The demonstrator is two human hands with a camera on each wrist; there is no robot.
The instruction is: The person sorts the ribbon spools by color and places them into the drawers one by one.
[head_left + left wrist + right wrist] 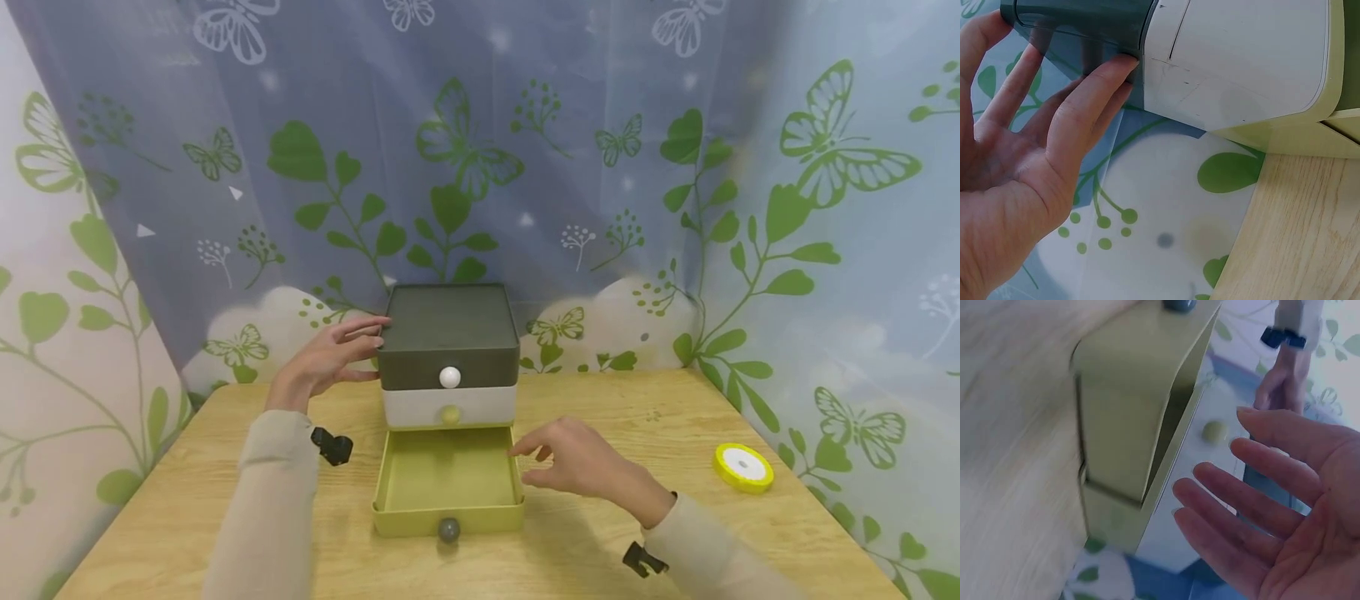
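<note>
A small drawer box (pixel 448 319) with stacked dark green, white and yellow-green tiers stands on the table. Its bottom drawer (pixel 442 471) is pulled out, with nothing visible inside, and has a grey round knob (pixel 448 530). My left hand (pixel 330 358) touches the left side of the dark top tier with spread fingertips, also seen in the left wrist view. Beside the drawer's right wall is my right hand (pixel 573 458), fingers loosely bent and holding nothing. In the right wrist view that hand (pixel 1285 500) appears apart from the box, palm showing.
A yellow and white ribbon spool (pixel 742 467) lies on the right of the wooden table (pixel 615 400). Behind the box hangs a curtain (pixel 585 192) printed with leaves and butterflies. Above the pulled-out drawer, the white tier's drawer has a yellow-green knob (pixel 450 414).
</note>
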